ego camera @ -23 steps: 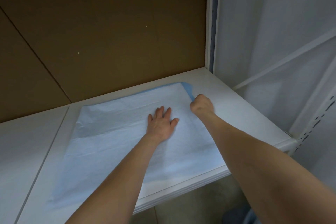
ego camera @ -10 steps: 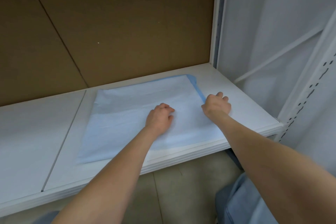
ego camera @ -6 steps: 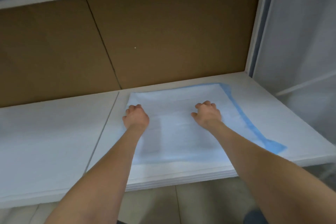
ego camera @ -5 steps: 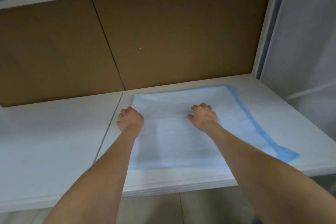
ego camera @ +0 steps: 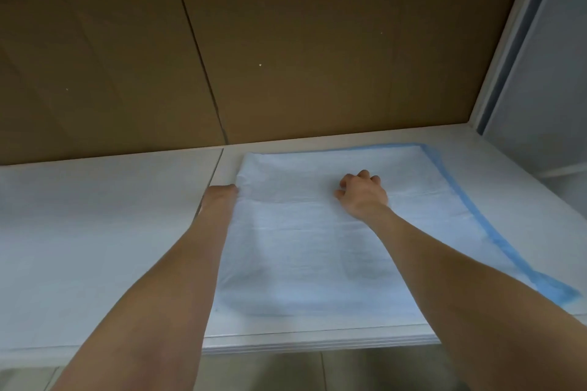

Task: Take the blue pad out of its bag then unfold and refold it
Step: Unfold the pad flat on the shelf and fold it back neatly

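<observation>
Left hand point(ego camera: 220, 197) sits at the left edge of the pad point(ego camera: 311, 251), close to its far left corner, fingers curled under so that only the back of the hand and the knuckles show; whether it pinches the edge or merely touches it cannot be told. Half a second ago it lay a little nearer along that same edge, and about two seconds ago it was spread flat in the middle of the sheet. Right hand point(ego camera: 362, 192) rests on the far middle of the pad with fingers bent and the tips and thumb down on the surface, much where it was half a second ago, though earlier it was a fist at the far right corner; its fingertips are tucked out of sight, so a grip on the sheet cannot be confirmed. More of the blue strip point(ego camera: 470, 216) along the pad's right side is exposed than two seconds ago, running from the far corner to the near right corner. Both forearms cross the near part of the pad and cover its near left and near right portions. It lies flat on the white shelf point(ego camera: 95, 232), just right of the seam point(ego camera: 216, 168) between two shelf panels. Behind stands a brown board point(ego camera: 286, 41), at the right a white upright point(ego camera: 508, 41), and the floor point(ego camera: 286, 371) shows below the shelf's front lip.
</observation>
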The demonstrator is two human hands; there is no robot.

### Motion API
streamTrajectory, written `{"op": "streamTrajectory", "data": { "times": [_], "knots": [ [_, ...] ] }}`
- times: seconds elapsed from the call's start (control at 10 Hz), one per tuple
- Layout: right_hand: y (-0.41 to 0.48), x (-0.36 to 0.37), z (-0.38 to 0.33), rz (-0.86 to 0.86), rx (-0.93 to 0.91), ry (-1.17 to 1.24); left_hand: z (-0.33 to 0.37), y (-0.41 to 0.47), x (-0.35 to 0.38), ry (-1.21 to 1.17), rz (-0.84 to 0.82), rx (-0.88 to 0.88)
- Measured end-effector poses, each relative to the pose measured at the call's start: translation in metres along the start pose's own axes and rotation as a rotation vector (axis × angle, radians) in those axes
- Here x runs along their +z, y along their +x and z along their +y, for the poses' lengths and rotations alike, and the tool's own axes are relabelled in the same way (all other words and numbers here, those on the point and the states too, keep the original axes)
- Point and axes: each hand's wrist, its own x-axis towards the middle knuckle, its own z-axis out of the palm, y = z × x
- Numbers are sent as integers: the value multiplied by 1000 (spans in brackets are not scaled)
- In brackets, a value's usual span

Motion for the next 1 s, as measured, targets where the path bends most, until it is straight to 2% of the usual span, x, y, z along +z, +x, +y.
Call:
{"op": "streamTrajectory", "data": {
  "times": [0.2,0.4,0.6,0.8,0.9,1.0],
  "knots": [
    [2,2,-1,16,-2,25,1,-6,2,357,192,81],
    [4,1,0,7,-2,46,-3,-17,13,804,303,367],
    [4,2,0,6,-4,53,-5,-21,15,1024,278,503],
    [4,2,0,6,-9,50,7,-21,18,1348,235,671],
    [4,3,1,8,-13,43,6,-21,19,1266,206,618],
    [4,1,1,-22,-21,49,2,-22,16,1010,191,518]
  ]
}}
